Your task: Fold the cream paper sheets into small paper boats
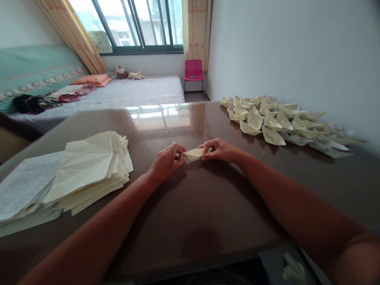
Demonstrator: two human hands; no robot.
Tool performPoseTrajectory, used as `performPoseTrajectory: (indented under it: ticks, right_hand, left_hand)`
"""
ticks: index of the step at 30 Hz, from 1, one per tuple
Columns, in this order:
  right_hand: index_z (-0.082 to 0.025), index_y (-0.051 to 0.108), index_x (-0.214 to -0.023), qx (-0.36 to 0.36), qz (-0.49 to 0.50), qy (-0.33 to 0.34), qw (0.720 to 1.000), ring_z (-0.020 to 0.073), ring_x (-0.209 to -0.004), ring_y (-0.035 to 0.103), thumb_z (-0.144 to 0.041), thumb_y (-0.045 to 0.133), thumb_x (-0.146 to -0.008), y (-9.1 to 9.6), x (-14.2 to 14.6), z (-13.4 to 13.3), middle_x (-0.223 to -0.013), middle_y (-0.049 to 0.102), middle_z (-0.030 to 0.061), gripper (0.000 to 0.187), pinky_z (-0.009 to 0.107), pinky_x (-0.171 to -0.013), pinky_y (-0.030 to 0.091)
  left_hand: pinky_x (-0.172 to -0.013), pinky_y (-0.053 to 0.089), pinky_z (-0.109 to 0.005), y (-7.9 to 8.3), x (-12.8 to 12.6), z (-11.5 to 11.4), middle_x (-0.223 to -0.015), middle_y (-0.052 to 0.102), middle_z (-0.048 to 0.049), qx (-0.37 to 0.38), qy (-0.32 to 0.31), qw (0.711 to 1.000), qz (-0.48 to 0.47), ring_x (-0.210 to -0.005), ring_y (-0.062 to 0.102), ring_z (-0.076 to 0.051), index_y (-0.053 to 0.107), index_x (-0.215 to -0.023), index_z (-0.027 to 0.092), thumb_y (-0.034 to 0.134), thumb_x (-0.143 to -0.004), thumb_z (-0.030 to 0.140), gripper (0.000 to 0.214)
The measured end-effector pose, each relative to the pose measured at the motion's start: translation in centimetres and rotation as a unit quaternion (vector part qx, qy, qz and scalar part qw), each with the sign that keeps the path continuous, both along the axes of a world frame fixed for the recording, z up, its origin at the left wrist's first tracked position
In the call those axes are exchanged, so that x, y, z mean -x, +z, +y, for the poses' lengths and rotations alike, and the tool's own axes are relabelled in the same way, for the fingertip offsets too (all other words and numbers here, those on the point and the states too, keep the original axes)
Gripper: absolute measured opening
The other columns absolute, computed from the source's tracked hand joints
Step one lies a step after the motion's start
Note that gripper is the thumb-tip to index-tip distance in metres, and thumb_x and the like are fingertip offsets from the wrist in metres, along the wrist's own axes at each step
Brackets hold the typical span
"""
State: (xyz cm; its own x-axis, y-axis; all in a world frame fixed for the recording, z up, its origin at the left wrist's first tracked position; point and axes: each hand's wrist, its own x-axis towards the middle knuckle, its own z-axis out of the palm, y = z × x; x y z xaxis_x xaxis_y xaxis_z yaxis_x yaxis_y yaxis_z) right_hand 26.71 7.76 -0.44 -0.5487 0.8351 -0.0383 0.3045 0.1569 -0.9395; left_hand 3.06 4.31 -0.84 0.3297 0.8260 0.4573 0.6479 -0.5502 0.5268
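Note:
A small folded cream paper boat (pixel 193 154) is held just above the brown table, stretched between both hands. My left hand (pixel 169 159) pinches its left end between thumb and fingers. At its right end, my right hand (pixel 219 150) is closed on the paper with thumb and fingertips. To the left of my hands lies a thick stack of creased cream paper sheets (pixel 89 158). Many finished-looking paper boats (pixel 273 122) are crowded together at the table's right side, by the wall.
Greyish printed sheets (pixel 26 186) lie beside the cream stack on the glossy table (pixel 190 206). Behind the table are a bed (pixel 148 91) and a pink chair (pixel 194 71). A white wall (pixel 291 51) borders the right side. Below the front edge is a pale object (pixel 293 269).

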Motion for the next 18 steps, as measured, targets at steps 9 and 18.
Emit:
performPoseTrajectory:
  ticks: [9, 18]
  right_hand:
    - [-0.014, 0.059, -0.060, -0.022, 0.047, -0.089, 0.995, 0.0107, -0.065, 0.054, -0.037, 0.079, -0.056, 0.0, 0.4, 0.1, -0.081, 0.065, 0.0021, 0.031, 0.022, -0.057, 0.040]
    - [-0.016, 0.062, -0.061, -0.224, -0.017, -0.057, 0.973, 0.0132, -0.073, 0.058, -0.029, 0.072, -0.067, -0.3, 1.9, -0.9, -0.084, 0.065, 0.0026, 0.018, 0.024, -0.067, 0.043]
  left_hand:
    - [-0.067, 0.055, -0.022, -0.5, 0.6, 0.7, -0.094, 0.066, -0.0004, -0.019, -0.012, 0.999, -0.028, -0.075, 0.063, -0.010, 0.047, -0.078, 0.019, 0.052, -0.078, 0.018, 0.005]
    - [-0.072, 0.052, -0.026, -0.7, -0.2, 0.5, -0.100, 0.068, -0.0029, 0.105, -0.045, 0.993, -0.036, -0.081, 0.064, -0.016, 0.060, -0.109, 0.019, 0.069, -0.072, 0.042, 0.044]
